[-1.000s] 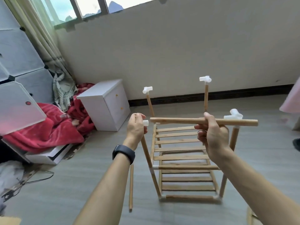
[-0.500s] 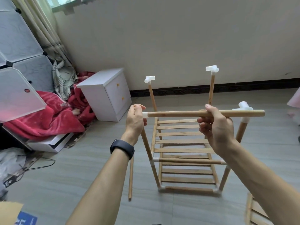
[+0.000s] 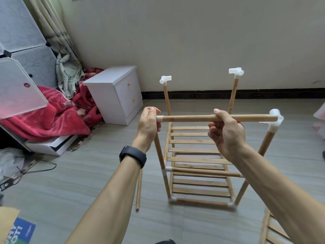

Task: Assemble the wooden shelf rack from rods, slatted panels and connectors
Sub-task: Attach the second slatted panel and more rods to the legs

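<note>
My right hand (image 3: 226, 134) pinches this light, stiff rod (image 3: 190, 118) mid-length, fingers clamped; my left hand (image 3: 148, 125) seemingly grips its end connector (image 3: 159, 118).

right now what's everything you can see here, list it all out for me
rack frame: one, pale wood, two slatted shelves, standing on floor, centre
top rod: one, wood, level across the near posts
near-left connector: one, white, mostly hidden by left hand
other top connectors: three, white, on post tops
loose rod: one, wood, on floor left of frame
spare slatted panel: one, wood, bottom right edge
cabinet: one, white, by wall
blanket: one, red, left floor
wristband: one, black, left wrist
left hand: grips near-left connector
right hand: holds top rod
</note>
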A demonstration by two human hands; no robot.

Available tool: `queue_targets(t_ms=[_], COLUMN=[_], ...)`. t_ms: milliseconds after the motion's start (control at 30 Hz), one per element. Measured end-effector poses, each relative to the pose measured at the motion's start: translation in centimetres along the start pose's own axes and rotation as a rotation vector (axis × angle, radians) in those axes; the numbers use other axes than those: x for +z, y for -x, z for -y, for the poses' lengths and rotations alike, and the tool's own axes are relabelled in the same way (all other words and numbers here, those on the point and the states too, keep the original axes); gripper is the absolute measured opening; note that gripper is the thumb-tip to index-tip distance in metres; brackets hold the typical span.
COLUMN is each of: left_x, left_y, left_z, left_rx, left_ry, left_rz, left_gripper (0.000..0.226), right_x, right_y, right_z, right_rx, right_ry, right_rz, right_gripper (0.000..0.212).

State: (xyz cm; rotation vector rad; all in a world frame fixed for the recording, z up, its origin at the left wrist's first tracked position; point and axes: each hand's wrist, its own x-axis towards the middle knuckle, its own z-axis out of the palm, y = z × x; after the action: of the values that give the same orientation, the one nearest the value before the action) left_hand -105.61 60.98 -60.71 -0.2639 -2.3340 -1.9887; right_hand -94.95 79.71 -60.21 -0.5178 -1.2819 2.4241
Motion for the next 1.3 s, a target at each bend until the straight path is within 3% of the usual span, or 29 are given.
queue_targets(t_ms=[300,433,567,667,733,800,867,933,1000,1300], left_x=[-0.3,0.2,1.5,4.9,7.9,10.5,12.5,13.5,13.6,12.9], left_y=[-0.4,0.0,1.0,3.1,4.4,5.4,5.7,5.4,4.7,3.1], left_z=[0.1,-0.2,-1.6,-3.9,-4.6,-4.9,-4.6,-3.9,-3.3,-3.0], left_rx=[0.022,0.049,0.419,0.682,0.845,0.939,0.962,0.969,1.009,1.111], left_ry=[-0.039,-0.237,-0.678,-0.752,-0.846,-0.960,-1.086,-1.135,-1.124,-1.069], left_rz=[-0.015,-0.070,-0.287,-0.074,0.085,0.214,0.285,0.279,0.243,0.194], left_gripper=[0.028,0.030,0.029,0.041,0.049,0.054,0.051,0.043,0.042,0.041], right_x=[0.8,-1.0,-5.6,-9.8,-11.6,-12.0,-11.6,-10.7,-10.3,-10.8], right_y=[-0.1,0.7,2.5,3.8,3.7,2.6,1.1,-0.3,-1.5,-3.6], right_z=[0.1,0.9,0.9,0.8,1.5,2.9,4.5,5.4,5.2,4.0], right_rx=[0.020,0.111,0.046,-0.225,-0.392,-0.447,-0.383,-0.308,-0.270,-0.374], right_ry=[0.046,0.097,0.353,0.423,0.390,0.373,0.378,0.453,0.596,0.521], right_rz=[-0.012,0.075,0.105,-0.125,-0.364,-0.514,-0.473,-0.294,-0.174,-0.234], right_gripper=[0.024,0.031,0.043,0.023,0.027,0.029,0.037,0.051,0.048,0.049])
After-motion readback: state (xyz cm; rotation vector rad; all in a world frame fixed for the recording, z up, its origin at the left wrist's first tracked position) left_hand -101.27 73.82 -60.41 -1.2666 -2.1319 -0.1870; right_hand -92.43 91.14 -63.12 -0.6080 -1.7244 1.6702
